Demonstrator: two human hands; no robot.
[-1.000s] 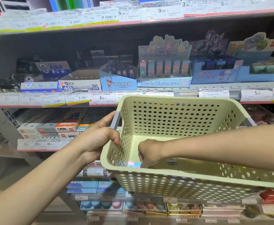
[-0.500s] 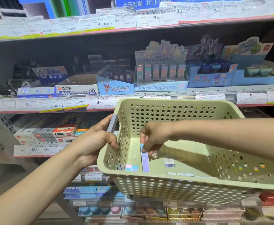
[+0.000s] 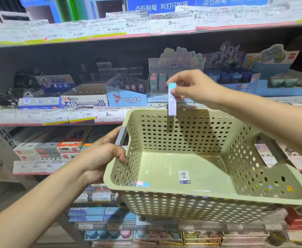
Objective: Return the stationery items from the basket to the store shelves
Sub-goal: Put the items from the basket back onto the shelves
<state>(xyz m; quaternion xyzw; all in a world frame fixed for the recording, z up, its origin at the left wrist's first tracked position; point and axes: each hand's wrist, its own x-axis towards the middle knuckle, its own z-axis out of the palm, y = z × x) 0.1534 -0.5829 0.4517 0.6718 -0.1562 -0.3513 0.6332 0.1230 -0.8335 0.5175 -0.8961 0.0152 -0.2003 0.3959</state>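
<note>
- Left hand (image 3: 100, 154) grips the grey handle (image 3: 121, 136) at the left end of the green basket (image 3: 191, 204), fingers curled round it, same grip as a second ago; basket held tilted in front of the shelves.
- Basket floor: barcode sticker (image 3: 184, 176) stuck on it, one small pastel item (image 3: 143, 184) left in the near-left corner; a few pale scraps along the near wall, too small to tell.
- Change: right hand (image 3: 191, 86), which was down inside the basket a second ago, is now lifted above the far rim, pinching the top of a slim blue-lilac eraser stick (image 3: 172, 101) between thumb and fingers. Stick hangs upright, clear of the basket.
- Meaning: the pick is done, and the item is out of the basket, not yet on a shelf.
- Just behind the stick, the character display box (image 3: 175, 68) holds upright sticks of a similar look; likely its home, so the next move is probably a short reach forward.
- Basket looks nearly emptied, so the task seems close to its end.
- Price-tag strip (image 3: 86, 115) runs along the shelf edge, left.
</note>
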